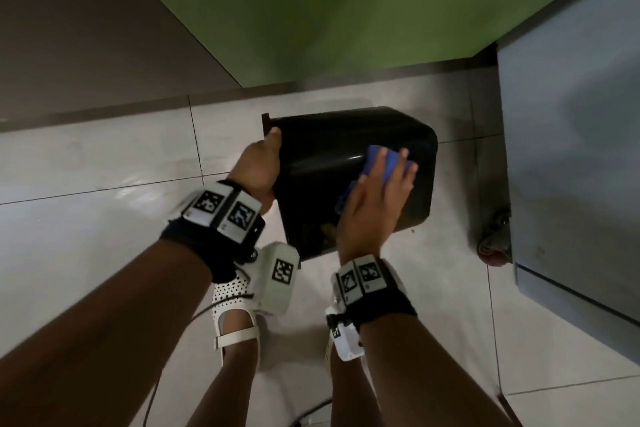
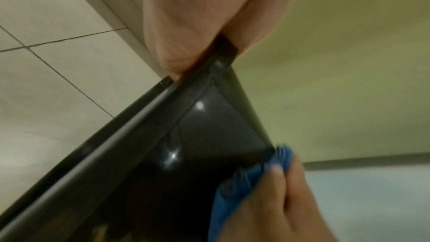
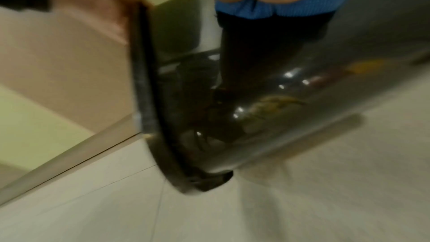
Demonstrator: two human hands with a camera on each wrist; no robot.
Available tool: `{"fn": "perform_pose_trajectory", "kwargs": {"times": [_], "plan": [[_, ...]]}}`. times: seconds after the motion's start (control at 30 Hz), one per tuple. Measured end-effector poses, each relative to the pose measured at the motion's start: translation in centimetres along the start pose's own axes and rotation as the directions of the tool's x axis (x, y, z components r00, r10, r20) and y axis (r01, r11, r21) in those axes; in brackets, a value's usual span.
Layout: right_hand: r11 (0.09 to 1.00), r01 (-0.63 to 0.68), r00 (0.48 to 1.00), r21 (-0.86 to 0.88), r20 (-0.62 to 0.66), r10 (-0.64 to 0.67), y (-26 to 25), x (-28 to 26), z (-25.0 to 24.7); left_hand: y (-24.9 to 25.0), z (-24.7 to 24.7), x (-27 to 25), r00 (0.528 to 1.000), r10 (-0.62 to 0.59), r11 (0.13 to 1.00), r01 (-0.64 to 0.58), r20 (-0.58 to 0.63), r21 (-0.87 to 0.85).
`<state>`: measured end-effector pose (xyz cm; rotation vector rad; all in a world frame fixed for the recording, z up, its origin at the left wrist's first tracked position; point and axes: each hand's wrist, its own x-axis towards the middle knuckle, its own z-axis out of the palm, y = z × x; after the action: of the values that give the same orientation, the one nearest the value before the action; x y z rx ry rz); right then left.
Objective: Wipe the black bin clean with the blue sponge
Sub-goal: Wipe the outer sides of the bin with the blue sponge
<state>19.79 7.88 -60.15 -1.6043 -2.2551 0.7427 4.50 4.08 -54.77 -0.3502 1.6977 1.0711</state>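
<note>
The black bin (image 1: 329,156) lies tipped over on the tiled floor, its rim toward the left and its base toward the right. My left hand (image 1: 261,163) grips the rim, thumb on the outer wall; the left wrist view shows the rim (image 2: 209,73) pinched between thumb and fingers. My right hand (image 1: 377,191) lies flat on the bin's upper side and presses the blue sponge (image 1: 391,159) against it with straight fingers. The sponge (image 2: 235,187) shows under those fingers, and again below the palm in the right wrist view as a blue sponge (image 3: 298,8) against the bin wall (image 3: 267,98).
A green wall (image 1: 311,10) stands behind the bin. A grey cabinet (image 1: 571,149) stands at the right, with a caster wheel (image 1: 493,246) close to the bin's base. My feet in white sandals (image 1: 235,302) are just behind the bin. Pale floor tiles (image 1: 86,166) spread to the left.
</note>
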Motion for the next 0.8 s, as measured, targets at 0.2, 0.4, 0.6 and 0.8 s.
{"fn": "perform_pose_trajectory", "kwargs": {"times": [0.2,0.4,0.6,0.8], "plan": [[0.876,0.478,0.868,-0.071,0.193,-0.458,-4.7,-1.0,-0.5,-0.7,1.1,-2.1,0.977,0.215,0.960,-0.212,0.003,0.184],[0.915,0.393,0.910,-0.094,0.179,-0.373,-2.7,2.4,-2.4,-1.3,1.3,-3.1,0.960,0.279,0.935,-0.278,0.028,0.220],[0.963,0.212,0.977,-0.165,0.047,-0.208,1.3,6.5,-3.6,-1.6,1.5,-3.2,0.965,0.258,0.945,-0.261,0.042,0.197],[0.968,-0.239,0.969,-0.079,0.051,0.243,3.8,9.9,-5.1,-2.0,1.6,-3.5,0.995,0.090,0.993,-0.093,0.047,0.071]]}}
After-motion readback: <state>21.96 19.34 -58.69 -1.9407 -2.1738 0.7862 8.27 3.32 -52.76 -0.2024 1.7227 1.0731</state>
